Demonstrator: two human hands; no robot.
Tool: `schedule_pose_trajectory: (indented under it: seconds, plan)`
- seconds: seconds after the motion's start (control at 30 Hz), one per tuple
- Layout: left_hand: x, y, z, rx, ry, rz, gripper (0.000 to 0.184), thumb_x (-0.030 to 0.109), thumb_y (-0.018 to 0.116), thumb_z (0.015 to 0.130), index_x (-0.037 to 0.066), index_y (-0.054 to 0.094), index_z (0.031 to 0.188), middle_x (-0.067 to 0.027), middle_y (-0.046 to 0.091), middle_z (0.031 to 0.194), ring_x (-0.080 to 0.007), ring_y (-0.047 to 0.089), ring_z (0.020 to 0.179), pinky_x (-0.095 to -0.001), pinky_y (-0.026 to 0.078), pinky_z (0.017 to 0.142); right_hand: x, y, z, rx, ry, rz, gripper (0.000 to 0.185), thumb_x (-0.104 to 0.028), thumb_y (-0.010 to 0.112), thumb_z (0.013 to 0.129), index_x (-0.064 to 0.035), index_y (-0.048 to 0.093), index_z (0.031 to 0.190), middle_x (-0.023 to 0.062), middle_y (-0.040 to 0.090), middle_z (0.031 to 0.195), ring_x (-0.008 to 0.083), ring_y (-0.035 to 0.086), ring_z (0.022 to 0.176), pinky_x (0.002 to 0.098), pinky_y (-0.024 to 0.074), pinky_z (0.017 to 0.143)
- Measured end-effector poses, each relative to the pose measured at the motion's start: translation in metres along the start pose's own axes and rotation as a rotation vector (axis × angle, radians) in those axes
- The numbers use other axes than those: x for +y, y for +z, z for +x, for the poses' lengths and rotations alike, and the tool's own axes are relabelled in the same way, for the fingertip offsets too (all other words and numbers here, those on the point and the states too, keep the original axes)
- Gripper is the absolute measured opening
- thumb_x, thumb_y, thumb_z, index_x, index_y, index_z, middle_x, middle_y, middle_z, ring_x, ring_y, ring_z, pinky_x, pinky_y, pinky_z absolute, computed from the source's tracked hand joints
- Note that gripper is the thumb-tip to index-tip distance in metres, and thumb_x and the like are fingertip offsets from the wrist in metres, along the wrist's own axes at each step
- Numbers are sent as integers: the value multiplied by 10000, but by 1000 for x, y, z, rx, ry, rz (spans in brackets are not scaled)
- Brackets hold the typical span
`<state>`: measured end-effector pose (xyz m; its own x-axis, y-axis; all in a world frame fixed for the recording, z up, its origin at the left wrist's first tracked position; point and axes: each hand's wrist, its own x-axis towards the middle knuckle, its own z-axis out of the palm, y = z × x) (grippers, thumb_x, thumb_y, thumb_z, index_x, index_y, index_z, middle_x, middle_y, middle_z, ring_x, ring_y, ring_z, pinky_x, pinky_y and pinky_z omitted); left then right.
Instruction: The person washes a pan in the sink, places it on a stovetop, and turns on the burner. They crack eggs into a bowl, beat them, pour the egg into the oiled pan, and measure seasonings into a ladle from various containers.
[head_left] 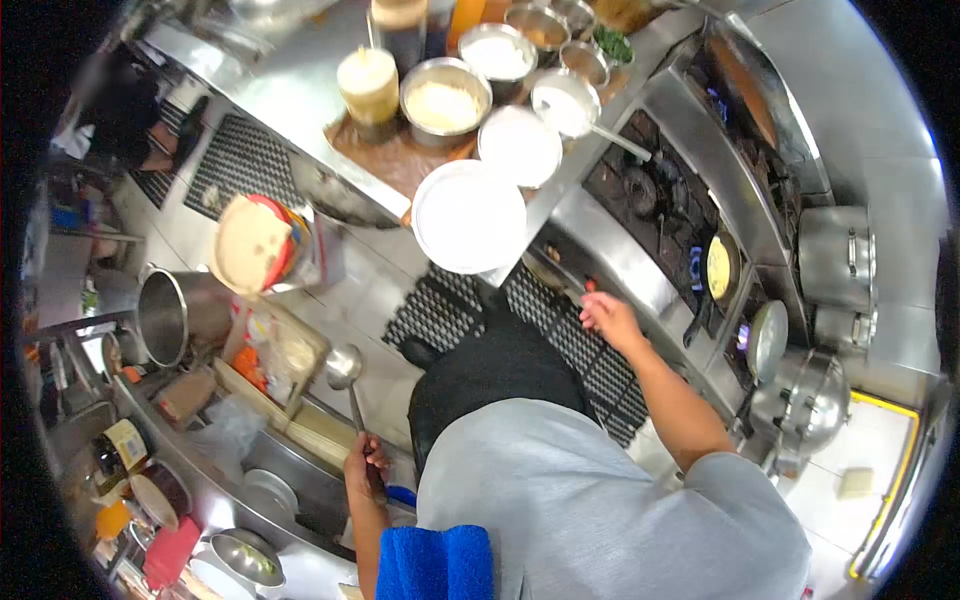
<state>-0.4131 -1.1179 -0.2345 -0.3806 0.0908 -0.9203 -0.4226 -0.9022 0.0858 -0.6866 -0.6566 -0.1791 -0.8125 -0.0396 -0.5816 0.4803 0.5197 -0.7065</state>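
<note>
My left hand (pixel 368 462) is closed around the handle of a metal ladle (pixel 344 368), its bowl raised above the floor. In front of the stove, my right hand (pixel 610 316) has curled fingers close to a red knob (pixel 591 286) on the stove's front panel. Whether the fingertips touch that knob, or hold anything, is unclear. To the right, a pan (pixel 719 265) with something yellow in it sits on a burner with blue flame beside it. A second, pale round pan (pixel 768 342) stands tilted at another lit burner.
Stacked white plates (pixel 470 217), a metal bowl (pixel 446 98) and several containers crowd the counter ahead. Black mats (pixel 440 302) lie on the tiled floor. Large pots (pixel 836 255) stand right; a sink counter with plates (pixel 270 493) and bottles runs left. Another person (pixel 115 110) is far left.
</note>
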Motion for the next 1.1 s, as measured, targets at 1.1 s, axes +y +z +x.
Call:
schedule_pose_trajectory:
  seconds: [1.1]
  plan:
    - [-53,237,-276,37,491,449,412,280,448,934,29,421,1259,-51,448,603,-110,391,348,-248,314,300,-282,-15,152,49,-865,228,256,-196,526,904,6,638,1013,122,684,795,147,667,740,260,514,675]
